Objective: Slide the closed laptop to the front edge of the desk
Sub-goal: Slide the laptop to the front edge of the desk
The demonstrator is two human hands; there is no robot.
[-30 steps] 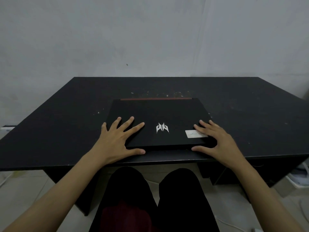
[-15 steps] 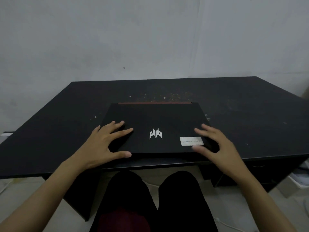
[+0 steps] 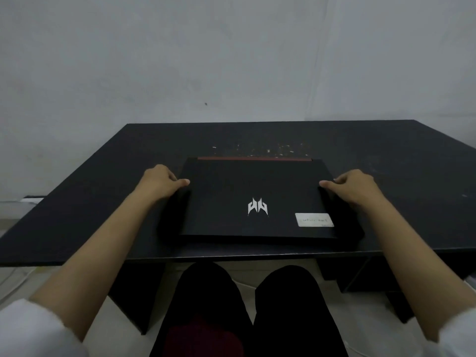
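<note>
A closed black laptop (image 3: 257,191) with a silver logo, a white sticker and a red strip along its far edge lies flat on the black desk (image 3: 77,202), close to the desk's front edge. My left hand (image 3: 161,182) grips the laptop's left side, thumb on the lid and fingers curled at the edge. On the opposite side my right hand (image 3: 353,188) holds it the same way.
Pale crumbs (image 3: 260,149) are scattered on the desk just behind the laptop. A grey wall (image 3: 231,60) stands right behind the desk. My legs in dark trousers (image 3: 247,310) sit under the front edge. Cables (image 3: 15,279) lie on the floor at the left.
Both hands left the lid's near corners, where they lay flat with fingers spread, and moved outward and farther back to grip the laptop's left and right sides.
</note>
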